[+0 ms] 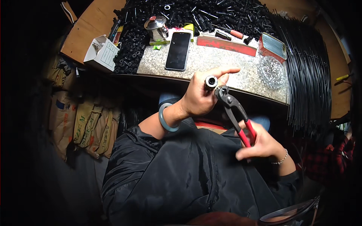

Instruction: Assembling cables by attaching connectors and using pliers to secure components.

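My left hand (201, 94) holds a short black tube with a metal ring end (210, 81), upright, just in front of the table edge. A pale green bangle (166, 117) is on that wrist. My right hand (262, 145) grips the red handles of a pair of pincers (233, 111). The dark jaws of the pincers touch the tube's top at its right side. A bead bracelet is on my right wrist.
A speckled slab (233, 69) on the wooden table carries a black phone (178, 51), a small metal kettle (156, 27), a red strip (226, 45), a red tin (272, 46) and a glass dish (271, 71). Heaps of black parts (211, 15) and black rods (309, 75) surround it. Brown sacks (86, 124) stand at left.
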The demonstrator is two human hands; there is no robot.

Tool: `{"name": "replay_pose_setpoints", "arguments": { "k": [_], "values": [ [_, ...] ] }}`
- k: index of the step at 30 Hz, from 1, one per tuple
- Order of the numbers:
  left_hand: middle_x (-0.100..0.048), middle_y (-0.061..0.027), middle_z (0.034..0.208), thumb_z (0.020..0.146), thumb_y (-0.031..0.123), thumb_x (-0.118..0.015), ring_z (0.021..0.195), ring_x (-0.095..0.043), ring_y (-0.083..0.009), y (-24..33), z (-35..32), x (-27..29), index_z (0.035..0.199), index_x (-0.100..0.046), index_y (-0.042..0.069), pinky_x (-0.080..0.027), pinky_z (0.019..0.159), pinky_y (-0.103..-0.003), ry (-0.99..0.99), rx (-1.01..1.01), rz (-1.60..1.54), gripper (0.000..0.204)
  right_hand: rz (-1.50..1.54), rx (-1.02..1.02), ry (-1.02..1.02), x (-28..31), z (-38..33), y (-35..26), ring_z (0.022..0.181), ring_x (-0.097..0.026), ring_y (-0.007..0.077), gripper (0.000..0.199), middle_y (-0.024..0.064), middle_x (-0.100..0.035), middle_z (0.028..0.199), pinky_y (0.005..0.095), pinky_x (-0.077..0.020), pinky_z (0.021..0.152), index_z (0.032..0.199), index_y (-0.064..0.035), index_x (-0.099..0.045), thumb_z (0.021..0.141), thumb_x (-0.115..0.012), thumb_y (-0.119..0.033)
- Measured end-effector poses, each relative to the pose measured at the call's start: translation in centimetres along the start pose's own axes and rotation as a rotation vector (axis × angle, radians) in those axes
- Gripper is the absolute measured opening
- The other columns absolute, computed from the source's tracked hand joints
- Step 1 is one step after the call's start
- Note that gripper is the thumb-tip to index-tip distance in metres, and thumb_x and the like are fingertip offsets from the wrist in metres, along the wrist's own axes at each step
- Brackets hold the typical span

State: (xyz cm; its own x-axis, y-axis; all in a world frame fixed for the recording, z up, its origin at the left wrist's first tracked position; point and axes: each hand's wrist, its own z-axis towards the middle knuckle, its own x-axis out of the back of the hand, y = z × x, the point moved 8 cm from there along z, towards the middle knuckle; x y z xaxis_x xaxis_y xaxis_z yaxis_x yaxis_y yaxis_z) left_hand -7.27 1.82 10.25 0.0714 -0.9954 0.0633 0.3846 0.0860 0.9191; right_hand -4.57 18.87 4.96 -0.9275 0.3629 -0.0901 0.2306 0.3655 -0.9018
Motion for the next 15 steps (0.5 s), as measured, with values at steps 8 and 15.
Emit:
{"name": "replay_pose_setpoints", "arguments": {
  "k": [8, 15],
  "values": [
    [-0.04, 0.0084, 0.061, 0.096, 0.013, -0.045, 0.055, -0.032, 0.0001, -0.7, -0.3, -0.5, 0.118, -0.057, -0.004, -0.026, 0.049, -0.018, -0.042, 0.003, 0.01, 0.03, -0.38, 0.248, 0.237, 1.9, -1.0, -2.4, 0.076, -0.06, 0.0244, 0.051, 0.013, -0.056, 0.085, 0.0335, -0.049, 0.063, 0.116, 0.0044, -0.045, 0.069, -0.063, 0.008],
    [-0.038, 0.01, 0.062, 0.097, 0.011, -0.043, 0.055, -0.032, 0.0015, -1.7, -0.5, -1.0, 0.121, -0.054, -0.004, -0.026, 0.049, -0.017, -0.076, 0.086, -0.046, 0.031, -0.812, 0.532, 0.506, 1.2, -1.5, -4.0, 0.078, -0.059, 0.029, 0.063, 0.0155, -0.057, 0.091, 0.0348, -0.0484, 0.069, 0.129, 0.0, -0.036, 0.075, -0.067, -0.004]
  ]
}}
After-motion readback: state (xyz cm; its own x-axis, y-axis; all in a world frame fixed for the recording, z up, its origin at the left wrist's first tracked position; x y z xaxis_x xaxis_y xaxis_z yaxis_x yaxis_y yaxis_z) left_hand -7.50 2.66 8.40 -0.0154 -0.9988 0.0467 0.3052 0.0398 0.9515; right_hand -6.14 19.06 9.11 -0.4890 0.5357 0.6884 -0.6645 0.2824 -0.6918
